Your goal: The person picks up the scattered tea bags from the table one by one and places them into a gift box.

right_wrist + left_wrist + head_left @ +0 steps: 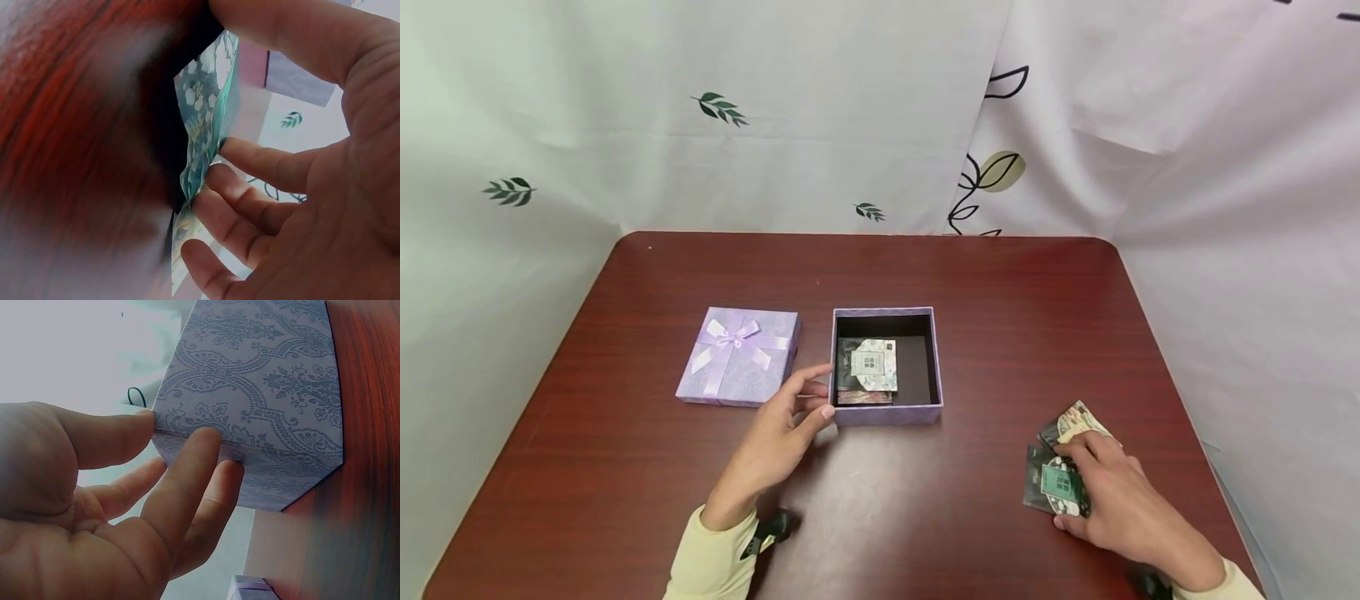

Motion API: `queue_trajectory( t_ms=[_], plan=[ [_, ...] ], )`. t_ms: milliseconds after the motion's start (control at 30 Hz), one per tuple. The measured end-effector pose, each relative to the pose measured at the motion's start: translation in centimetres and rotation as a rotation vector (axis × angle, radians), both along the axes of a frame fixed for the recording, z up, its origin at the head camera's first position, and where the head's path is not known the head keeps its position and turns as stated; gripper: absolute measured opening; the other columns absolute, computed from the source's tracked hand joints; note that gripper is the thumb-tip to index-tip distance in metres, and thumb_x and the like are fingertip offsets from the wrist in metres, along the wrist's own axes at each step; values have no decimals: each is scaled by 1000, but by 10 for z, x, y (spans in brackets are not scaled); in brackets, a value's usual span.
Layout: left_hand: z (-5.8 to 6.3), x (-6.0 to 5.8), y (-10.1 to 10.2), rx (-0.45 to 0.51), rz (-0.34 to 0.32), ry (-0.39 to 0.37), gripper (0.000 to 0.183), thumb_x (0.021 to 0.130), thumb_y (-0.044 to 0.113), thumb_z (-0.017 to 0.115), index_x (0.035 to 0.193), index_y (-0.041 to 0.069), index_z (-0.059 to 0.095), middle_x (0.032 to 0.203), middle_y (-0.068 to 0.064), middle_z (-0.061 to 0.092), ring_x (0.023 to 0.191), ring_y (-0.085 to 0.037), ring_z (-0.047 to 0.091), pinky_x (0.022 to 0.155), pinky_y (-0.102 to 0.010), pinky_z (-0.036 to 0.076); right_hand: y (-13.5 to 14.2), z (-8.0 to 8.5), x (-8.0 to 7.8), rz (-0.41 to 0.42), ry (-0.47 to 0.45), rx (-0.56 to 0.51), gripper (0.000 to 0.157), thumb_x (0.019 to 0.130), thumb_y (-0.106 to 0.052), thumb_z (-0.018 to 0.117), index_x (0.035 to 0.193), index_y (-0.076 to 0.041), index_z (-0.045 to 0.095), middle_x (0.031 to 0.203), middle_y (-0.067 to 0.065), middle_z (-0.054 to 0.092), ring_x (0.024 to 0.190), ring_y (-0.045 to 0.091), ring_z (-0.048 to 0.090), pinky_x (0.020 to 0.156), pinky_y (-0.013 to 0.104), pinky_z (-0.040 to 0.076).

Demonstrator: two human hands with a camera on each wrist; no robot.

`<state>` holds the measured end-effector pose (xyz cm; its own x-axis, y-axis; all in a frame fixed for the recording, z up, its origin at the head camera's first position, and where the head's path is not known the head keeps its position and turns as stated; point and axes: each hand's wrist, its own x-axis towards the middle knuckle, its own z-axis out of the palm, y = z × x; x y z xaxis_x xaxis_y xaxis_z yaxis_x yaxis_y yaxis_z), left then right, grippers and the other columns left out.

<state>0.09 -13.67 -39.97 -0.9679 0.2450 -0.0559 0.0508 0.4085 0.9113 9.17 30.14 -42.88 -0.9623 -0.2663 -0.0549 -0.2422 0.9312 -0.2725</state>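
Observation:
An open purple gift box (pixel 888 414) with a dark inside stands near the middle of the table. In it lie a dark sachet with a pale flowered label (pixel 877 367) and a reddish packet (pixel 863 397) at the front left. My left hand (pixel 781 437) touches the box's left side, thumb at the front corner; the left wrist view shows its fingertips against the patterned wall. At the right, my right hand (pixel 1112 492) pinches a flat green-labelled sachet (pixel 1058 483) between thumb and fingers, the sachet bowed in the right wrist view. Behind it, partly covered, lies a yellow-labelled sachet (pixel 1081 418).
A lilac box lid (pixel 737 358) with a ribbon bow lies left of the box. The dark red table (pixel 1000 317) has white patterned cloth (pixel 820 125) hanging behind and at its sides.

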Motion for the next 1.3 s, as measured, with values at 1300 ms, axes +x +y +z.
queue_trajectory(
  t_ms=[1300],
  plan=[
    [1, 0, 1, 9, 17, -15, 52, 100, 3, 70, 149, 13, 56, 123, -17, 69, 114, -28, 72, 102, -45, 56, -76, 92, -97, 306, 187, -109, 81, 65, -38, 98, 129, -4, 60, 120, 3, 56, 109, 19, 48, 84, 36, 53]
  ],
)
